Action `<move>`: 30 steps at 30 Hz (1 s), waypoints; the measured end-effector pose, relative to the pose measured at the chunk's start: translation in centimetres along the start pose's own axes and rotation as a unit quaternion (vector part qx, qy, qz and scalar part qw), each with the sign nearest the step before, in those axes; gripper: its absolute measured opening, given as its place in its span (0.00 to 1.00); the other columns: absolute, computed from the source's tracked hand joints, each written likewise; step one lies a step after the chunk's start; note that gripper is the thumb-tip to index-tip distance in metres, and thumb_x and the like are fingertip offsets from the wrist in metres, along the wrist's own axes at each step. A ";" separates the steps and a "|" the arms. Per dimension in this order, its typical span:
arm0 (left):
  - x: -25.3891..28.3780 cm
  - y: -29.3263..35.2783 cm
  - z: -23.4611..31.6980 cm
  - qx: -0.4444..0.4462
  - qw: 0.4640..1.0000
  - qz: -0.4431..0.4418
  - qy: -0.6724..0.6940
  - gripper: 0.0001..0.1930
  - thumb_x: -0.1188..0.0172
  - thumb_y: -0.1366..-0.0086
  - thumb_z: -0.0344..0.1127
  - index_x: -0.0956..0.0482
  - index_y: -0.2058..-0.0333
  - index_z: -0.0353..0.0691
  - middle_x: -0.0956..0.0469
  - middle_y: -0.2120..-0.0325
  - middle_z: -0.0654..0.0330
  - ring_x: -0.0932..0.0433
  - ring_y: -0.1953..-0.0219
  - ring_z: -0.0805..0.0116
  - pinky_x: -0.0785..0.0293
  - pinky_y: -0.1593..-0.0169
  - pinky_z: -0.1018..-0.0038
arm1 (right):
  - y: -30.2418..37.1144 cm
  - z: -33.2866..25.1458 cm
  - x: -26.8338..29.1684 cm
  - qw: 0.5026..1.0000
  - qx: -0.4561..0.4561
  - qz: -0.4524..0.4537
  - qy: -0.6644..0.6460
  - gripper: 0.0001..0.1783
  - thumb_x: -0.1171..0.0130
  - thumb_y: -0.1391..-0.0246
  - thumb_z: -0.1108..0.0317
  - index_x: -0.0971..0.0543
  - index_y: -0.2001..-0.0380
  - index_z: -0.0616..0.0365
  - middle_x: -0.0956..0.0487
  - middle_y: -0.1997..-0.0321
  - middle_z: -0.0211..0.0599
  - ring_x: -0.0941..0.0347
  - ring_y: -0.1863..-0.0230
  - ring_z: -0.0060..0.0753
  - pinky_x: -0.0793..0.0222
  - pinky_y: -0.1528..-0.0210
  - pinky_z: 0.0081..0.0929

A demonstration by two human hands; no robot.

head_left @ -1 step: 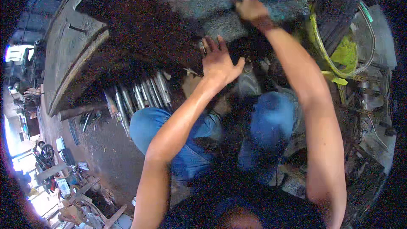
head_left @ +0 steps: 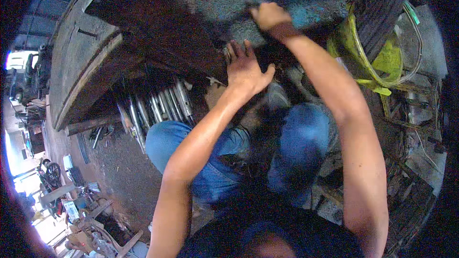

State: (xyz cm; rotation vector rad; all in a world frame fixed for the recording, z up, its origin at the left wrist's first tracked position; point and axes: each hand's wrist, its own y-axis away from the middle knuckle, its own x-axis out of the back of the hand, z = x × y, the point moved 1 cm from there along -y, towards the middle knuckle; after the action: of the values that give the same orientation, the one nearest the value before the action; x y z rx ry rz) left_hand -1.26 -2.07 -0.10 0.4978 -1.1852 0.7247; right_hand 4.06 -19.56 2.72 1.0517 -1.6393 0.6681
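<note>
At grey worktop [head_left: 224, 7], left fingers [head_left: 248, 48] spread, right fingers [head_left: 262, 15] curled, hold unclear

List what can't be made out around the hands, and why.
- Right hand, head view: whether the curled fingers grip anything; blur and gloom hide it.
- Left hand, head view: the fingers are spread, but the palm faces away and what lies under it is hidden by the hand itself.
- Metal rods, head view: upper ends lost in shadow.
- Dark strips, head view: lower ends hidden by the yellow container.
</note>
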 end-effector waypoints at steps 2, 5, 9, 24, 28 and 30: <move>0.1 0.0 0.1 0.002 1.000 -0.016 -0.004 0.46 0.53 0.49 0.61 0.53 0.46 0.23 0.53 0.45 0.33 0.58 0.41 0.38 0.59 0.39 0.58 | 0.7 -0.6 0.5 0.999 0.043 0.005 -0.008 0.24 0.56 0.50 0.51 0.23 0.69 0.63 0.25 0.66 0.56 0.28 0.63 0.53 0.32 0.59 0.44; 0.1 -0.1 0.0 0.008 1.000 -0.018 0.003 0.46 0.51 0.50 0.59 0.52 0.46 0.23 0.52 0.46 0.33 0.57 0.41 0.39 0.57 0.40 0.58 | -0.4 1.7 1.5 0.996 -0.004 0.093 0.000 0.25 0.55 0.50 0.49 0.23 0.70 0.62 0.25 0.68 0.53 0.27 0.64 0.53 0.32 0.59 0.43; 0.3 0.2 0.1 -0.004 1.000 0.009 -0.009 0.46 0.51 0.50 0.59 0.51 0.46 0.23 0.52 0.47 0.31 0.56 0.42 0.38 0.57 0.40 0.57 | -2.0 4.5 -0.1 0.997 -0.048 0.047 0.045 0.26 0.57 0.50 0.47 0.22 0.71 0.61 0.25 0.66 0.54 0.28 0.62 0.50 0.33 0.58 0.44; -0.4 -0.1 0.0 -0.029 0.999 0.017 0.004 0.45 0.50 0.51 0.58 0.52 0.46 0.24 0.55 0.46 0.30 0.58 0.41 0.37 0.60 0.39 0.57 | -0.3 -1.9 -1.0 0.998 0.053 0.032 -0.001 0.23 0.56 0.51 0.51 0.23 0.70 0.61 0.25 0.68 0.56 0.27 0.64 0.52 0.31 0.60 0.43; -0.1 0.1 0.0 -0.002 1.000 0.019 -0.002 0.45 0.50 0.50 0.58 0.52 0.45 0.25 0.54 0.46 0.31 0.57 0.42 0.36 0.59 0.39 0.57 | -2.4 1.9 0.8 0.997 -0.040 0.056 -0.032 0.27 0.57 0.50 0.46 0.23 0.70 0.62 0.26 0.65 0.56 0.29 0.60 0.52 0.35 0.56 0.44; -0.1 0.1 0.1 0.002 1.000 0.015 0.001 0.45 0.50 0.50 0.58 0.52 0.45 0.25 0.53 0.46 0.30 0.56 0.42 0.36 0.58 0.40 0.57 | -3.5 4.1 1.0 0.997 0.003 0.075 -0.003 0.27 0.57 0.50 0.47 0.23 0.70 0.62 0.27 0.65 0.58 0.28 0.63 0.50 0.34 0.57 0.45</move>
State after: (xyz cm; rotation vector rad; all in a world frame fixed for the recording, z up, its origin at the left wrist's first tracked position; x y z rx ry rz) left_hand -1.40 -2.06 -0.13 0.4832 -1.1913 0.7530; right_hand 5.16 -24.89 2.13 0.9417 -1.7356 0.7698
